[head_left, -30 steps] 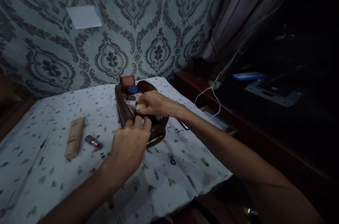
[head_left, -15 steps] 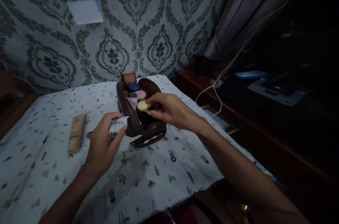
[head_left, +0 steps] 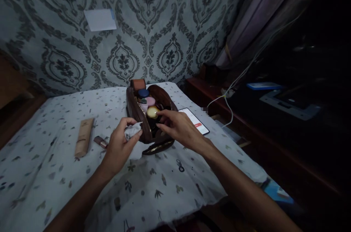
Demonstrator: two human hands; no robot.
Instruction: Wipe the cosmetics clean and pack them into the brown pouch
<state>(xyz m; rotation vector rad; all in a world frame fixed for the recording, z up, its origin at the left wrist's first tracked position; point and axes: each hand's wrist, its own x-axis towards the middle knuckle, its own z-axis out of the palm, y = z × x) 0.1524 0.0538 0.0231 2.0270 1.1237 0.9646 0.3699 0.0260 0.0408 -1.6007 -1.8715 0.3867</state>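
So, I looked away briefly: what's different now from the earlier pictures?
The left hand has moved left from the near side of the brown bag and now holds a crumpled white wad. The right hand, earlier closed on the round yellow item, has opened and drawn back right; whether a fingertip touches it is unclear. That item stayed in the bag; the tan tube and lipstick-like tube stayed on the cloth.

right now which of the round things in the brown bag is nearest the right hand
The pale yellow round thing, just by the right hand; the pink one and the blue one lie farther back in the brown bag.
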